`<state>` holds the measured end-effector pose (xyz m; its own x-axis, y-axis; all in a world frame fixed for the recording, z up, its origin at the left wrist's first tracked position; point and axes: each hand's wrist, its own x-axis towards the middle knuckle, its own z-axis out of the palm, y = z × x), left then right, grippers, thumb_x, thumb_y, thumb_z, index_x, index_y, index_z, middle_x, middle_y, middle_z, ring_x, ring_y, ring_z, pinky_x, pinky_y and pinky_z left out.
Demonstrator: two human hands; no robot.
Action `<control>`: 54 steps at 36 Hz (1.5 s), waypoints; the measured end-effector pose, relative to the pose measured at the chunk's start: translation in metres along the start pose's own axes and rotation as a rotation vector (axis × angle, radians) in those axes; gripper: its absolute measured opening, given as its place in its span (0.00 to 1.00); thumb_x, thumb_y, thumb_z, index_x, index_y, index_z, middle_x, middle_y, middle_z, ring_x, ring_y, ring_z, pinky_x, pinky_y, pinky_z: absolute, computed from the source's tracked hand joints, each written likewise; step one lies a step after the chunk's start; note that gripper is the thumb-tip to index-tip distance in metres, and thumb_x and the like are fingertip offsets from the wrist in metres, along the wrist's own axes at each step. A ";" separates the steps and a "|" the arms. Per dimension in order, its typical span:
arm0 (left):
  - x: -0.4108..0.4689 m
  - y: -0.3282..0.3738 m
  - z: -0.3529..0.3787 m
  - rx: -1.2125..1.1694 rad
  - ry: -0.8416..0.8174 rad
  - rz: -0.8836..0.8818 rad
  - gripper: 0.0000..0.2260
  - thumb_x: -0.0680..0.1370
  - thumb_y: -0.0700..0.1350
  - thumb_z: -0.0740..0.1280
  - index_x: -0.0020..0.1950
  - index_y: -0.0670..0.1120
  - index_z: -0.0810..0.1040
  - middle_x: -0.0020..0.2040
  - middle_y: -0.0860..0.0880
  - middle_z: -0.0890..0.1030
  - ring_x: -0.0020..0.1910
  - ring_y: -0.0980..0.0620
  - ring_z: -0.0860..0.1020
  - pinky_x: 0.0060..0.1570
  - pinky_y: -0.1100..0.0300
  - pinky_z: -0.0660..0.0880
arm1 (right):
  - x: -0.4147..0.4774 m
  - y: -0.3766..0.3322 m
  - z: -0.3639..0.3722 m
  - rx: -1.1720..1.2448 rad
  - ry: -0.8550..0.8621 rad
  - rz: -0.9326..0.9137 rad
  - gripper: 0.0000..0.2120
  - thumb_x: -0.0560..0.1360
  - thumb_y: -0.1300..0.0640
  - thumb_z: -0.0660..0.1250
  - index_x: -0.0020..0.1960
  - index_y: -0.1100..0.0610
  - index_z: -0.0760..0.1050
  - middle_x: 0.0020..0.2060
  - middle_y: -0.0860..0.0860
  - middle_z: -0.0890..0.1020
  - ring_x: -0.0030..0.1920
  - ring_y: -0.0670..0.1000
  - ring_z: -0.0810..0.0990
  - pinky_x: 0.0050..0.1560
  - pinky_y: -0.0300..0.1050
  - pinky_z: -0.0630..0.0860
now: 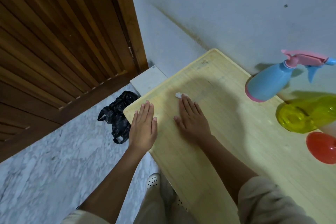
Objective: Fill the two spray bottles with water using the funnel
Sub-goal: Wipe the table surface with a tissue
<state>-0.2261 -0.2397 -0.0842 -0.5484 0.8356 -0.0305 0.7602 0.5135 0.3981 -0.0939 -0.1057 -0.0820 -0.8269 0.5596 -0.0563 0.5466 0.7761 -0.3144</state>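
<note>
Left hand (143,125) and right hand (192,120) lie flat at the table's (218,160) left end, fingers straight, holding nothing, white scrap (178,95) at right fingertips; best reach right for the 2 targets, blue spray bottle (269,82), yellow spray bottle (305,114), red funnel (321,147) nearest.

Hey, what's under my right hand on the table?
A small white scrap pokes out at the fingertips of the right hand, flat on the wooden table; anything else beneath the palm is covered.
</note>
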 end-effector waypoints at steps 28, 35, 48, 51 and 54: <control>-0.012 0.002 0.003 -0.019 0.004 -0.003 0.26 0.80 0.50 0.44 0.77 0.45 0.52 0.78 0.49 0.50 0.74 0.59 0.43 0.73 0.59 0.40 | -0.043 -0.006 0.005 -0.008 -0.038 -0.160 0.31 0.81 0.42 0.40 0.75 0.62 0.56 0.75 0.56 0.59 0.75 0.52 0.56 0.73 0.44 0.50; -0.012 0.015 0.007 0.013 0.009 -0.075 0.27 0.78 0.49 0.43 0.78 0.43 0.50 0.79 0.48 0.48 0.77 0.53 0.44 0.74 0.56 0.39 | -0.063 -0.001 0.006 0.022 0.011 0.106 0.35 0.78 0.39 0.35 0.76 0.60 0.53 0.76 0.54 0.57 0.76 0.51 0.55 0.73 0.48 0.50; -0.010 0.014 0.005 0.058 -0.031 0.121 0.24 0.81 0.47 0.47 0.76 0.39 0.55 0.77 0.43 0.55 0.77 0.47 0.52 0.75 0.52 0.46 | -0.103 0.013 -0.005 -0.050 0.134 0.526 0.31 0.76 0.46 0.35 0.76 0.54 0.51 0.76 0.49 0.56 0.76 0.49 0.55 0.72 0.47 0.40; -0.010 0.011 0.003 0.022 -0.037 0.158 0.25 0.79 0.47 0.49 0.74 0.37 0.60 0.76 0.41 0.61 0.76 0.44 0.58 0.73 0.48 0.53 | -0.123 0.012 -0.004 -0.049 0.150 0.660 0.33 0.74 0.45 0.31 0.77 0.52 0.48 0.77 0.48 0.54 0.76 0.48 0.50 0.74 0.51 0.43; -0.010 0.007 0.002 0.032 -0.054 0.211 0.27 0.79 0.50 0.45 0.74 0.36 0.59 0.75 0.40 0.61 0.75 0.42 0.58 0.73 0.45 0.54 | -0.150 0.007 -0.001 -0.007 0.216 0.816 0.30 0.76 0.46 0.34 0.77 0.52 0.49 0.77 0.47 0.54 0.77 0.47 0.49 0.74 0.52 0.42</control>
<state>-0.2148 -0.2442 -0.0829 -0.3572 0.9340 0.0015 0.8673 0.3311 0.3718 0.0339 -0.1838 -0.0745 -0.1295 0.9883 -0.0801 0.9630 0.1060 -0.2479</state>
